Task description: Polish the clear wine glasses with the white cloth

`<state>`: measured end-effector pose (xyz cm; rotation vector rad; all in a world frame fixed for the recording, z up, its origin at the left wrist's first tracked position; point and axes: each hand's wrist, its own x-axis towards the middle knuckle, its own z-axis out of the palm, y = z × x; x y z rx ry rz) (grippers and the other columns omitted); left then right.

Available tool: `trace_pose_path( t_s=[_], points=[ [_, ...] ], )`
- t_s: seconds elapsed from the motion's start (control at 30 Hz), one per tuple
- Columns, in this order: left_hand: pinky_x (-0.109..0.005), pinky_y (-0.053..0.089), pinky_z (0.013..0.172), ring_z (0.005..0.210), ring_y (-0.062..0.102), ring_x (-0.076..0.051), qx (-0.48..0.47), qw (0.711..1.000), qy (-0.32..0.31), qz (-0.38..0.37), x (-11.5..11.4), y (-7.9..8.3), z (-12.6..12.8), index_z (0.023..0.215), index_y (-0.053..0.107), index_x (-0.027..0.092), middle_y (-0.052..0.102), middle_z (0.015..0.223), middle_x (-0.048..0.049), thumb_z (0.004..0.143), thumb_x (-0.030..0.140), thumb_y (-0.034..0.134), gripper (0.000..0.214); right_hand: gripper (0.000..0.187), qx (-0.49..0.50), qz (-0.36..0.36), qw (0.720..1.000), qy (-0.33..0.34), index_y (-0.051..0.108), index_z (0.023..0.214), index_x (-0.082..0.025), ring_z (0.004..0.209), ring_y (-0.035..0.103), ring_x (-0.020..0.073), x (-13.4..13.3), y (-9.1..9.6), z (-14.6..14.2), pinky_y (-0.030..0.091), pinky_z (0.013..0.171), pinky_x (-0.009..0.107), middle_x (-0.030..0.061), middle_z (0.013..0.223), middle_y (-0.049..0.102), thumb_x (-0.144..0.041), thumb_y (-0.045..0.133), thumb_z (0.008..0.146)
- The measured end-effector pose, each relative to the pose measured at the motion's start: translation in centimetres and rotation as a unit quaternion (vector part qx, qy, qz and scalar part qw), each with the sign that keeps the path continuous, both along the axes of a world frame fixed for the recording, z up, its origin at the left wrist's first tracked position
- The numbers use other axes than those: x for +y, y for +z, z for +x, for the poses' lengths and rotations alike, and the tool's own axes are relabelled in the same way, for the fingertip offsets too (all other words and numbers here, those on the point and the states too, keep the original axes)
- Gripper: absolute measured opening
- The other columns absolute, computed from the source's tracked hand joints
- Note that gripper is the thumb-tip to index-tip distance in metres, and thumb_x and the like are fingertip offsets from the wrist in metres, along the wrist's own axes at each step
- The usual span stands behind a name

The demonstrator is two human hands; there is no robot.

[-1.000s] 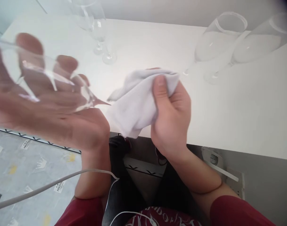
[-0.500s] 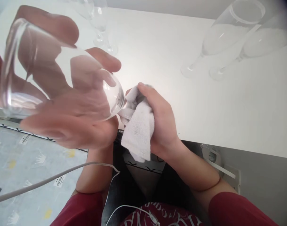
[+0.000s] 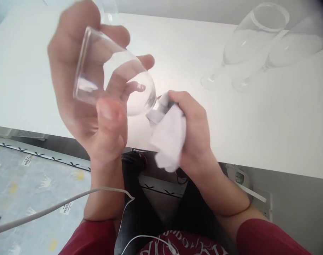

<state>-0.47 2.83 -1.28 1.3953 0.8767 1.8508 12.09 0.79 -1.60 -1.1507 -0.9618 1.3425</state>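
Observation:
A clear champagne flute [image 3: 119,76] is tilted on its side above the white table, rim to the left and stem end to the right. My left hand [image 3: 67,74] curves around its bowl, thumb in front and fingers behind, some showing through the glass. A white cloth [image 3: 168,136] is bunched in my right hand [image 3: 195,124], wrapped about the stem end of the flute. The foot of the flute is hidden by the cloth and my right fingers.
Two more flutes, a nearer flute [image 3: 253,39] and another [image 3: 291,49], stand upright at the right of the white table [image 3: 243,127]. Behind my left hand other glassware [image 3: 109,10] partly shows. A cable [image 3: 57,202] crosses at lower left, over a crown-patterned surface [image 3: 31,184].
The flute has moved right and farther from the camera. My left hand has turned, its thumb now in front of the bowl. My right hand and the cloth have shifted slightly right.

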Motion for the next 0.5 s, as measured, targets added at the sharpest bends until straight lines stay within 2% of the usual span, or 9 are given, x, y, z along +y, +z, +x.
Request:
trace_pose_path(
  t_s=[0.07, 0.17, 0.23, 0.33, 0.4, 0.43, 0.5],
  points=[
    [-0.042, 0.057, 0.116, 0.145, 0.049, -0.029, -0.02, 1.0, 0.0, -0.019, -0.3, 0.1, 0.3, 0.119, 0.069, 0.026, 0.053, 0.135, -0.0011, 0.089, 0.072, 0.059, 0.056, 0.02, -0.015, 0.059, 0.996, -0.06, 0.052, 0.085, -0.024, 0.076, 0.062, 0.0137, -0.5, 0.3, -0.5, 0.057, 0.069, 0.028, -0.0005, 0.081, 0.056, -0.035, 0.051, 0.102],
    [-0.044, 0.058, 0.111, 0.126, 0.064, -0.026, -0.089, 0.986, -0.041, -0.137, -0.1, 0.2, 0.3, 0.104, 0.071, 0.02, 0.058, 0.128, -0.005, 0.097, 0.069, 0.049, 0.055, 0.013, -0.167, 0.142, 0.968, -0.123, 0.048, 0.086, -0.025, 0.079, 0.059, 0.0131, -1.1, 1.0, -0.8, 0.054, 0.071, 0.026, -0.0013, 0.082, 0.052, -0.026, 0.054, 0.098],
    [-0.046, 0.057, 0.111, 0.122, 0.067, -0.027, -0.113, 0.976, -0.082, -0.165, 0.3, 0.0, -0.1, 0.104, 0.071, 0.016, 0.059, 0.129, -0.0078, 0.097, 0.069, 0.051, 0.057, 0.018, -0.193, 0.132, 0.969, -0.083, 0.045, 0.083, -0.025, 0.076, 0.058, 0.0132, -0.8, 1.1, -0.2, 0.053, 0.069, 0.027, -0.0015, 0.081, 0.051, -0.029, 0.055, 0.097],
    [-0.047, 0.054, 0.114, 0.12, 0.068, -0.028, -0.107, 0.984, -0.104, -0.1, 0.9, -0.9, -0.9, 0.112, 0.071, 0.013, 0.059, 0.13, -0.009, 0.096, 0.06, 0.063, 0.05, 0.026, -0.071, 0.039, 0.995, 0.061, 0.044, 0.079, -0.025, 0.07, 0.055, 0.0138, 0.7, 0.5, 1.2, 0.052, 0.064, 0.028, -0.0011, 0.077, 0.049, -0.041, 0.052, 0.099],
    [-0.048, 0.053, 0.116, 0.121, 0.068, -0.027, -0.098, 0.988, -0.109, -0.049, 1.2, -1.4, -1.2, 0.121, 0.07, 0.013, 0.059, 0.131, -0.0076, 0.096, 0.057, 0.065, 0.051, 0.034, 0.001, -0.024, 0.991, 0.131, 0.047, 0.079, -0.025, 0.067, 0.055, 0.0154, 1.5, 0.1, 1.7, 0.054, 0.061, 0.03, 0.0003, 0.075, 0.051, -0.05, 0.043, 0.102],
    [-0.049, 0.052, 0.116, 0.124, 0.067, -0.028, -0.094, 0.989, -0.105, -0.037, 1.2, -1.5, -1.3, 0.126, 0.068, 0.014, 0.059, 0.133, -0.0074, 0.096, 0.061, 0.063, 0.056, 0.038, 0.003, -0.032, 0.991, 0.133, 0.049, 0.08, -0.024, 0.067, 0.057, 0.0161, 1.7, 0.0, 1.7, 0.056, 0.062, 0.032, 0.0012, 0.075, 0.053, -0.052, 0.037, 0.103],
    [-0.051, 0.054, 0.114, 0.131, 0.064, -0.032, -0.077, 0.994, -0.052, -0.049, 1.2, -1.3, -1.6, 0.131, 0.065, 0.017, 0.059, 0.137, -0.0073, 0.095, 0.073, 0.053, 0.067, 0.041, -0.068, 0.017, 0.994, 0.082, 0.053, 0.086, -0.023, 0.073, 0.063, 0.0167, 1.3, 0.0, 1.2, 0.058, 0.067, 0.032, 0.003, 0.08, 0.061, -0.051, 0.031, 0.107]
  ],
)
